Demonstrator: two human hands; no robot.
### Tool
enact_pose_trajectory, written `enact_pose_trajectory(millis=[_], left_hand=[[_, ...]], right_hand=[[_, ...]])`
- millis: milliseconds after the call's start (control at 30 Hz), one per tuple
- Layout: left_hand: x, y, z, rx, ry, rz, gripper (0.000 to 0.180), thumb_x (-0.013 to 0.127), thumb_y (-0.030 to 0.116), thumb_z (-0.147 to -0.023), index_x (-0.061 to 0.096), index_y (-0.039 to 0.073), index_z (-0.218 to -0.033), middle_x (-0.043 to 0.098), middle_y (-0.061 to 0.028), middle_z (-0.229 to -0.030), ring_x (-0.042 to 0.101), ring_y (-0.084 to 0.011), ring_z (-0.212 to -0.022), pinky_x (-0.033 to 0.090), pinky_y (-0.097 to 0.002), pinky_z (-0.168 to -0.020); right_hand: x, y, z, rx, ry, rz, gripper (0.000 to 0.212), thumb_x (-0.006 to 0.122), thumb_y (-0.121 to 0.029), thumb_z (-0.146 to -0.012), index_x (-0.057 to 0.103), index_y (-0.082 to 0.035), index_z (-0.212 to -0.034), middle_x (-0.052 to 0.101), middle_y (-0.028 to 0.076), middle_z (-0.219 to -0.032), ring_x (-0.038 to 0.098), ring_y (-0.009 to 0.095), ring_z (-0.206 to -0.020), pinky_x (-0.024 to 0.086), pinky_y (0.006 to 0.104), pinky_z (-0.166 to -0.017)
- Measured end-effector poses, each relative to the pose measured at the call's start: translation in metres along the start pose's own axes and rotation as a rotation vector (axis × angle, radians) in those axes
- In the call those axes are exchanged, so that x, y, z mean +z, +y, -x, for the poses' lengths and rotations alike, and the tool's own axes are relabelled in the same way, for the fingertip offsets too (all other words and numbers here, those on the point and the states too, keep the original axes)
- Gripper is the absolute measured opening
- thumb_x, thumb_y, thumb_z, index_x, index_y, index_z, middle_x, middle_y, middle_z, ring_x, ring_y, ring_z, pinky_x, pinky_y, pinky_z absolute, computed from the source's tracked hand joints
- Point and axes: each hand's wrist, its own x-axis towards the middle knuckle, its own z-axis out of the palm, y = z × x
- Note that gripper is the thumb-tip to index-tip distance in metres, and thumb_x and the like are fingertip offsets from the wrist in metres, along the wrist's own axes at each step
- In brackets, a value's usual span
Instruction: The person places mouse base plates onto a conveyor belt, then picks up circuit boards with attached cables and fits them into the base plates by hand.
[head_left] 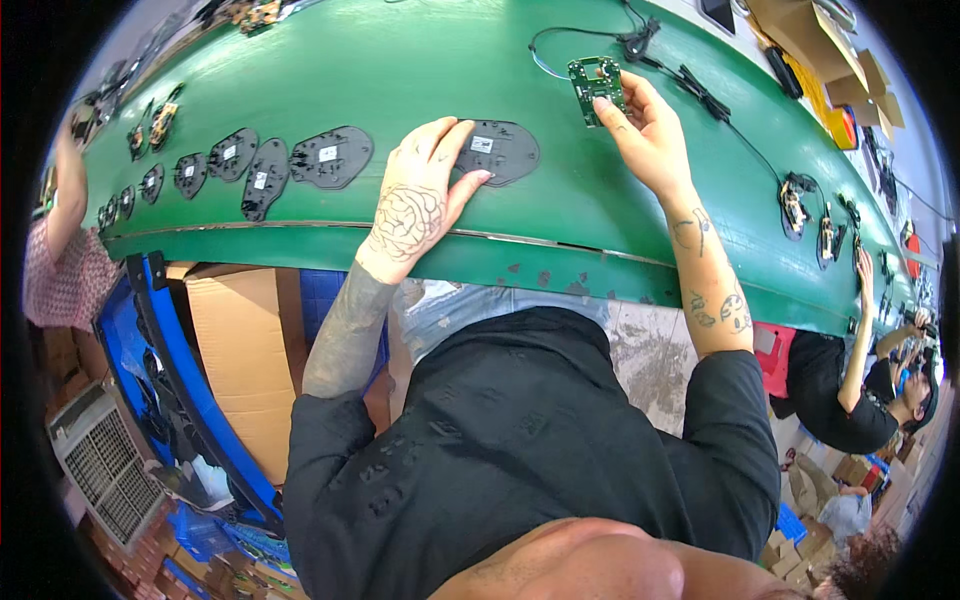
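Observation:
My right hand (650, 135) is raised over the green bench, pinching a green circuit board (584, 98) between thumb and fingers. A thin wire loops from behind the board toward a bundled black cable (640, 40). My left hand (425, 175) grips the left end of a black plastic shell (512, 152), fingers at its upper edge and thumb at its lower edge. This shell lies flat on the bench, with small posts and a white label inside. The fingers hide its left end.
Several similar black shells (332, 157) lie in a row to the left on the green bench (450, 60). Shells with boards and cables (794, 208) lie to the right. Co-workers sit at both sides. A cardboard box (240, 350) and blue crate (190, 390) stand below the bench's edge.

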Motion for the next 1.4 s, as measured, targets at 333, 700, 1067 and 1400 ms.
enact_pose_trajectory(millis=[333,700,1067,1400], left_hand=[[0.029,0.067,-0.002,0.03,-0.067,-0.118,0.048,0.076,0.032,-0.082,0.063,0.019,-0.127,0.052,-0.0141,-0.136,0.053,-0.0329,-0.12,0.043,-0.0449,-0.096],[0.015,0.068,-0.021,0.019,-0.017,-0.068,0.062,0.077,0.037,-0.079,0.059,0.011,-0.133,0.051,-0.0143,-0.139,0.051,-0.0329,-0.122,0.041,-0.0453,-0.099],[0.036,-0.029,-0.152,0.414,-0.224,0.038,0.034,0.061,0.045,-0.092,0.067,0.012,-0.086,0.066,-0.0075,-0.07,0.065,-0.0302,-0.071,0.052,-0.0414,-0.074],[0.001,-0.062,-0.071,0.14,0.149,-0.481,0.053,0.071,0.052,-0.083,0.063,0.009,-0.113,0.065,-0.0087,-0.1,0.065,-0.0246,-0.09,0.046,-0.0383,-0.084]], right_hand=[[-0.007,0.003,0.021,0.096,-0.013,-0.212,0.045,0.066,-0.012,-0.095,0.051,0.0,-0.136,0.064,0.005,-0.118,0.062,0.009,-0.096,0.054,0.0244,-0.069],[-0.011,-0.023,0.026,0.024,-0.104,-0.247,0.041,0.066,-0.009,-0.094,0.054,0.0,-0.133,0.065,0.007,-0.118,0.062,0.012,-0.096,0.055,0.0258,-0.074],[-0.035,0.014,0.011,0.048,-0.014,-0.328,0.041,0.063,-0.01,-0.097,0.053,-0.002,-0.136,0.063,0.003,-0.117,0.058,0.007,-0.092,0.047,0.0225,-0.072],[0.012,0.014,0.004,0.045,-0.188,-0.3,0.046,0.066,-0.015,-0.095,0.051,0.001,-0.136,0.061,0.012,-0.131,0.058,0.018,-0.118,0.046,0.0314,-0.101]])
